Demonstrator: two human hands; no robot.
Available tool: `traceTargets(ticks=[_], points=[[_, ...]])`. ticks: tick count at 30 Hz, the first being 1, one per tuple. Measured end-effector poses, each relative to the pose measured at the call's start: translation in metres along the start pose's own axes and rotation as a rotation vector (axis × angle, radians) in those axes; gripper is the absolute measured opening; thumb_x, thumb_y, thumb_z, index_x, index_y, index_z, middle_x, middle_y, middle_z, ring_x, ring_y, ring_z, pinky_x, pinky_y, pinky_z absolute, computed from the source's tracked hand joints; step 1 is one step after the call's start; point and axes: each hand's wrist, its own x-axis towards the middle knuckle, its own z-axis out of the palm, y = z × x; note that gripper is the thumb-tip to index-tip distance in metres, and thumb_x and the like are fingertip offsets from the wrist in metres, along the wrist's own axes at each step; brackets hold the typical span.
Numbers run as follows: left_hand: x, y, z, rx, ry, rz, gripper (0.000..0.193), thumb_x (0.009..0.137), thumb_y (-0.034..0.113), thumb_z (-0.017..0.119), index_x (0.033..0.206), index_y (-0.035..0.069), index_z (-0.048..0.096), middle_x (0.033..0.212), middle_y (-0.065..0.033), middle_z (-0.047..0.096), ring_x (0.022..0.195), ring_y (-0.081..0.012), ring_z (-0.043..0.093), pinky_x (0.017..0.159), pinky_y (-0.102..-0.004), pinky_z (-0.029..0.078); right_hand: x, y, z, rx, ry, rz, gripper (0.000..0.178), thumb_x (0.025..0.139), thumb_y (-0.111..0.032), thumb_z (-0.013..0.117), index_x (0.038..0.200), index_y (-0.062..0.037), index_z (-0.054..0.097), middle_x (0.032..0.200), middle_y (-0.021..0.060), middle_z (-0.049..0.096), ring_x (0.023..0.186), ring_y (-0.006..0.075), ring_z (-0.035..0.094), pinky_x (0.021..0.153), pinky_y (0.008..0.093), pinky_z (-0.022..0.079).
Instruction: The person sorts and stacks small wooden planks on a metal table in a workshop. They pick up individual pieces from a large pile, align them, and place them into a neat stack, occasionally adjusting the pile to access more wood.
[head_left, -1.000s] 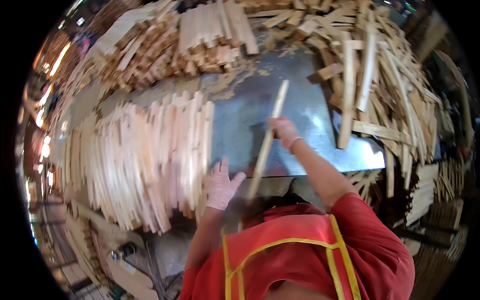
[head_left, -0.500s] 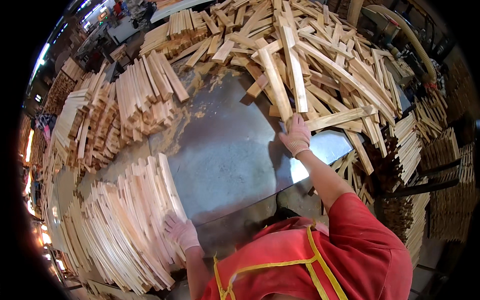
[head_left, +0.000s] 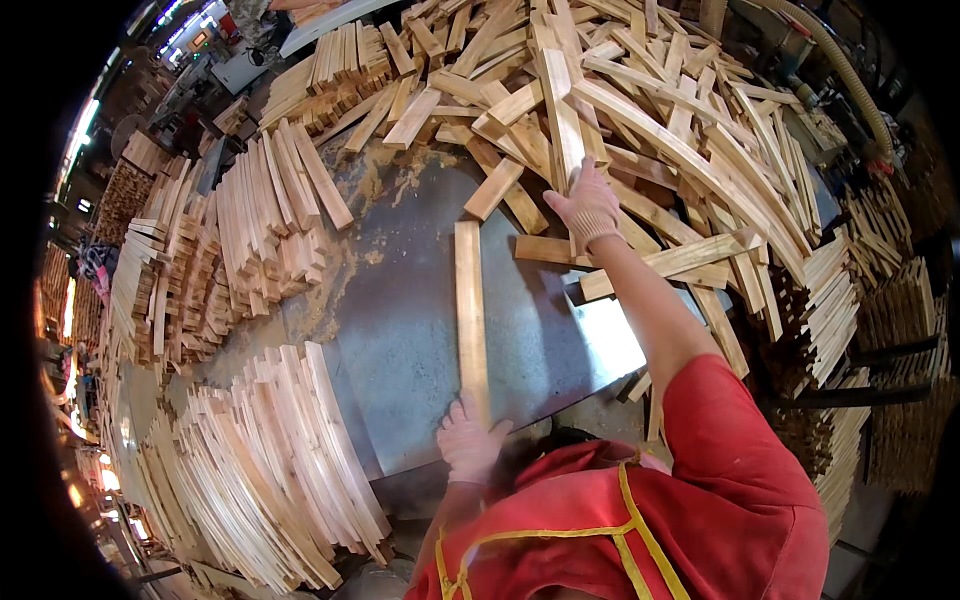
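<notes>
A single wooden slat (head_left: 470,310) lies lengthwise on the metal tabletop (head_left: 410,340). At its near end is my gloved left hand (head_left: 470,442), thumb on the right side and fingers on the left, gripping it. Farther off to the right, my gloved right hand (head_left: 590,210) holds the near end of another slat (head_left: 560,115), which points away from me out of a jumbled heap of slats (head_left: 690,130). The undersides of both grips are hidden. Left of my left hand stands a neat row of pale slats (head_left: 270,460) laid side by side.
Stacked slats (head_left: 270,205) stand at the far left of the table, with sawdust (head_left: 335,270) beside them. More slat stacks (head_left: 830,300) and a dark metal bar (head_left: 850,395) are on the right. A ribbed hose (head_left: 840,70) hangs at the far right.
My left hand has left the row of slats and moved right onto a slat now lying on the tabletop. My right hand has let that slat go and moved farther away to another one.
</notes>
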Motion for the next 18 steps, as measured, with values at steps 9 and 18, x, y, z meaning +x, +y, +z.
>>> traceTargets(ticks=[9, 18], points=[[-0.019, -0.056, -0.005, -1.785, -0.126, -0.224, 0.070, 0.090, 0.007, 0.071, 0.155, -0.001, 0.046, 0.121, -0.0069, 0.063, 0.098, -0.0151, 0.063, 0.090, -0.0310, 0.054, -0.108, -0.003, 0.025, 0.816, -0.285, -0.092, 0.076, 0.079, -0.019, 0.077, 0.146, 0.0015, 0.047, 0.122, 0.0215, 0.068, 0.113, 0.0326, 0.067, 0.097, 0.0420, 0.054], [-0.035, -0.118, 0.016, -1.617, -0.183, -0.126, 0.073, 0.083, -0.001, 0.071, 0.151, 0.006, 0.045, 0.118, -0.0041, 0.063, 0.097, -0.0172, 0.064, 0.087, -0.0345, 0.057, -0.381, -0.034, 0.075, 0.779, -1.198, 0.133, 0.087, 0.089, -0.018, 0.073, 0.162, -0.0035, 0.027, 0.129, 0.0203, 0.067, 0.116, 0.0270, 0.065, 0.102, 0.0390, 0.052]])
